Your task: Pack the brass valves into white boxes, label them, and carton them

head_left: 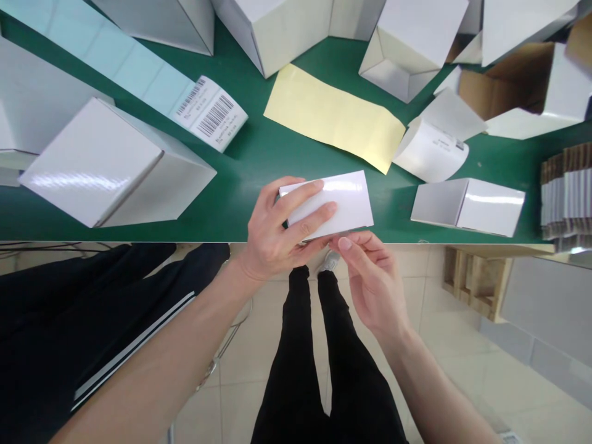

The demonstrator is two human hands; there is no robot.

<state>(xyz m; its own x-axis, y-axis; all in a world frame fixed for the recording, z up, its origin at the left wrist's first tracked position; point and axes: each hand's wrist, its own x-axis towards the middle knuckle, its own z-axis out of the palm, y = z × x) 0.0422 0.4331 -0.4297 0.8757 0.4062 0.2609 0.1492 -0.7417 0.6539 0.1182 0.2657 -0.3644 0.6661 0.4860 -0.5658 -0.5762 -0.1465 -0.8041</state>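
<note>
A small white glossy box (348,200) lies near the front edge of the green table. My left hand (282,228) is closed around its left end, with fingers spread over the top face and the thumb along the near side. My right hand (370,271) is just below the box's near edge, thumb and fingertips pinched together. Whether the pinch holds a thin piece or only meets the box edge, I cannot tell. Beyond the box lies a yellow backing strip (333,114), with a curled white label piece (432,151) at its right end.
A strip of barcode labels (210,114) runs from the upper left. White boxes, such as a large tilted one (92,163) and a small one (490,206), stand around. Flattened cartons (567,194) are stacked at the right edge. Another person's dark-trousered leg (92,320) is at left.
</note>
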